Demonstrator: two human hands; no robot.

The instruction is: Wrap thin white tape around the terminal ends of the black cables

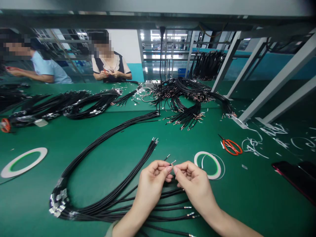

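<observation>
Fingers (pixel 161 168) on both hands are curled into narrow pinches, the left hand (pixel 150 187) and right hand (pixel 195 187) nearly meeting at the tips above the green counter (pixel 237 204). A thin wire end (pixel 170 160) tipped in bright metal pokes up from between them, though exactly how many wires they grip is too small to tell. It appears to come from a long black wire bundle (pixel 103 186) lying in a big loop just under the wrists. The bundle's far ends fan out with metal tips (pixel 154 143), its near strands spread loose with metal terminals (pixel 187 208) showing, and silver tape pieces (pixel 58 202) sit on it at the bend. Farther off, a heap of tipped wires (pixel 182 93) and banded coils (pixel 74 105) lie gathered across the counter, so much of the wire looks tipped and grouped, while the strands by the hands remain spread apart. Orange-handled scissors (pixel 230 147) and a roll of white tape (pixel 207 164) lie to the right of the hands.
</observation>
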